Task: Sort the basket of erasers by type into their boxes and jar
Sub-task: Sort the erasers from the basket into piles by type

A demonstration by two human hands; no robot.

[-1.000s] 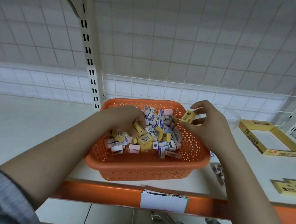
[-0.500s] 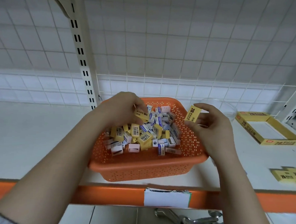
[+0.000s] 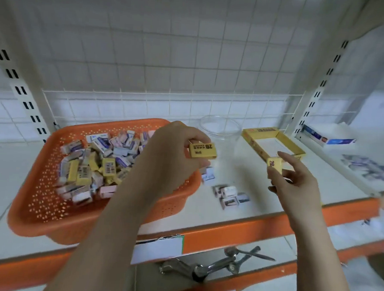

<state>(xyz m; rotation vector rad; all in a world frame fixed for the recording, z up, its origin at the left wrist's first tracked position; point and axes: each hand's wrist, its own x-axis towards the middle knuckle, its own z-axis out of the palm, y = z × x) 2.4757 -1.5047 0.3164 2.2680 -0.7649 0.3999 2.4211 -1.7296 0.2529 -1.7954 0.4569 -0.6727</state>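
An orange basket (image 3: 38, 206) on the shelf holds several mixed erasers in yellow, blue-and-white and pink sleeves. My left hand (image 3: 174, 157) is lifted over the basket's right rim and pinches a yellow 2B eraser (image 3: 203, 150). My right hand (image 3: 293, 184) is further right above the shelf and pinches another yellow 2B eraser (image 3: 274, 165). Behind them stand a clear glass jar (image 3: 221, 126) and an open yellow box (image 3: 253, 142). A few small white erasers (image 3: 228, 195) lie on the shelf between basket and right hand.
A blue-and-white box (image 3: 329, 139) and blurred packets (image 3: 370, 168) sit on the neighbouring shelf at right. The shelf has an orange front edge (image 3: 237, 236) with a white label (image 3: 159, 250). Metal spoons and wrenches (image 3: 213, 264) lie on the lower shelf.
My left hand has lifted a yellow eraser out of the basket and carried it right. My right hand moved right with its eraser towards the yellow box. The view swung right.
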